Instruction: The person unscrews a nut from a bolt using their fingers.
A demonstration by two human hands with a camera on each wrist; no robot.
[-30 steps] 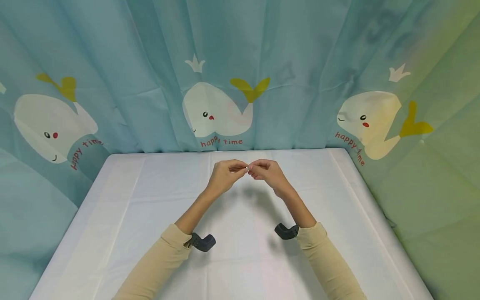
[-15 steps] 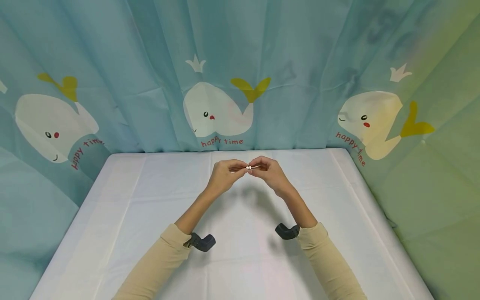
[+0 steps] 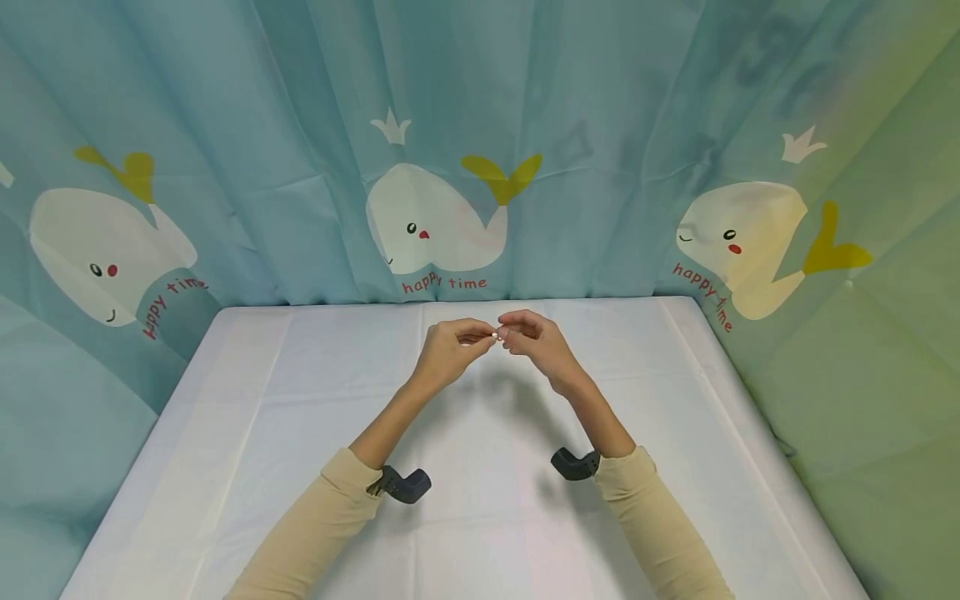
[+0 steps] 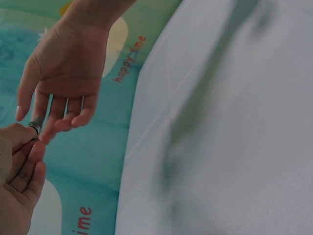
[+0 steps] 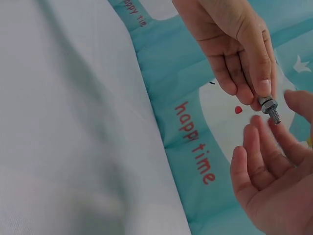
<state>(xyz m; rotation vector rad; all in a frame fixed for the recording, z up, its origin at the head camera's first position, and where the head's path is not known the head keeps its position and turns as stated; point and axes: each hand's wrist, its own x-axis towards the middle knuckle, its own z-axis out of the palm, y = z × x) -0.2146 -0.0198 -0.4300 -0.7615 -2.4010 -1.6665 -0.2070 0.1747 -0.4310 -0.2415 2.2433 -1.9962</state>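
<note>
Between thumb and fingertips, my left hand [image 3: 447, 353] pinches a small metal bolt [image 5: 276, 116] by its head end. A hex nut [image 5: 268, 105] sits on the bolt close to those fingertips, and the threaded end sticks out beyond it. Facing it, my right hand [image 5: 281, 181] has its thumb and fingers spread apart around the threaded end. The right index finger lies very close to the bolt; whether it touches cannot be made out. In the left wrist view, the right hand [image 4: 71, 63] hangs above the left hand [image 4: 17, 171]. Both hands are held above the table.
A white cloth covers the table [image 3: 300, 467]. Behind and beside it hangs a blue-green curtain [image 3: 600, 125] printed with whales. Dark wrist-worn devices show on the left forearm [image 3: 405, 485] and on the right forearm [image 3: 575, 464].
The right thumb and fingers shift around the bolt's threaded end: close together a second ago, straighter half a second ago, now spread apart. The left hand stays still with the bolt.
</note>
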